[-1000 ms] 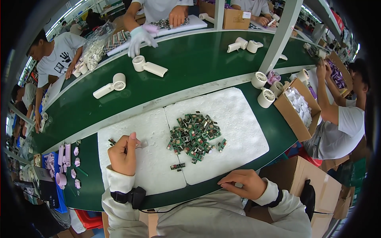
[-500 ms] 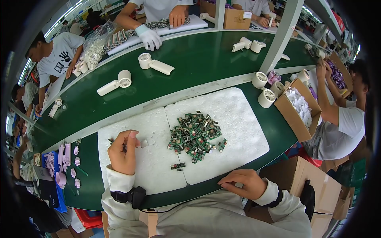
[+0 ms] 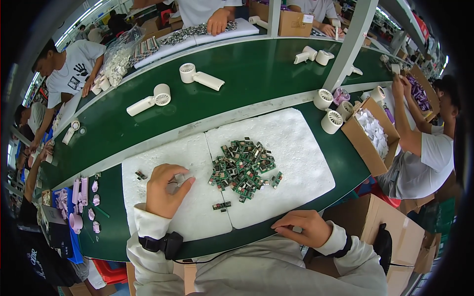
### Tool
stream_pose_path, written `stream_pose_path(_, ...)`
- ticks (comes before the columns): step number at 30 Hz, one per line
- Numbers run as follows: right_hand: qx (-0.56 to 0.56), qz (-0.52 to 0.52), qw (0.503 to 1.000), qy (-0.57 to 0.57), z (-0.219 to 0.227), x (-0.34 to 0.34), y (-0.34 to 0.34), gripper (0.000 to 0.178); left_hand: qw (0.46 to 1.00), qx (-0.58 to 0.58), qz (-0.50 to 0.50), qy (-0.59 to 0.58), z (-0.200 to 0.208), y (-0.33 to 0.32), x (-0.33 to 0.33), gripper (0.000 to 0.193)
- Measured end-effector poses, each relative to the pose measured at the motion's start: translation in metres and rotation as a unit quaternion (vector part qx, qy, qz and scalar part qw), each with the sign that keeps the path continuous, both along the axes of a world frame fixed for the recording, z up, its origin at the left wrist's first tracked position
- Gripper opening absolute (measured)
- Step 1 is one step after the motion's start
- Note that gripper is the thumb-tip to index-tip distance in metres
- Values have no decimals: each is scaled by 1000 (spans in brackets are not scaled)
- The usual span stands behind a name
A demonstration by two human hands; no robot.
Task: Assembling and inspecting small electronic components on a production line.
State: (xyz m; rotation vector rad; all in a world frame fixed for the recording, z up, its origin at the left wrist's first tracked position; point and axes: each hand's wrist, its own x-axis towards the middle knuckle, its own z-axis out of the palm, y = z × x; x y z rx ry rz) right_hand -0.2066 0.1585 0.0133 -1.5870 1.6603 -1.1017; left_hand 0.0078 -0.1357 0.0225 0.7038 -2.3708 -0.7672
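Observation:
My left hand (image 3: 167, 191) is over the left white foam sheet (image 3: 197, 212), thumb and forefinger curled around a small pale flat piece (image 3: 185, 176), partly hidden by the fingers. A small green circuit board (image 3: 141, 175) lies just beyond this hand. Many more boards form a loose pile (image 3: 242, 167) on the right foam sheet (image 3: 306, 158), and another board (image 3: 221, 206) sits nearer me by the seam. At the green table's front edge rests my right hand (image 3: 306, 228), fingers curled in; a greyish bit shows between them, too small to name.
Behind the foam, white handheld fans (image 3: 162, 94) lie on a green conveyor (image 3: 247, 74). A carton of white pieces (image 3: 370, 133) stands right, beside round fan heads (image 3: 332, 122). Pink parts (image 3: 96, 200) and a blue tray (image 3: 74, 246) are left. A grey post (image 3: 353, 44) rises at right.
My left hand has turned and its fingertips have moved right, uncovering the board beyond it. Fans on the conveyor have shifted right. Across the belt, the gloved hand has withdrawn. My right hand stays put.

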Motion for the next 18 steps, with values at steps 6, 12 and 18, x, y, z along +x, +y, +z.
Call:
stream_pose_path(6, -3, -2, 1000, 5, 0, 2, 0, 15, 997, -15, 60, 51, -10, -6, 4, 19)
stream_pose_path(12, 1, -3, 1000, -1, 2, 0, 0, 14, 994, -63, 94, 7, -3, -4, 6, 15)
stream_pose_path(18, 23, -6, 1000, -2, 2, -1, 1, 15, 991, 19, 134, 4, -4, -1, 4, 15)
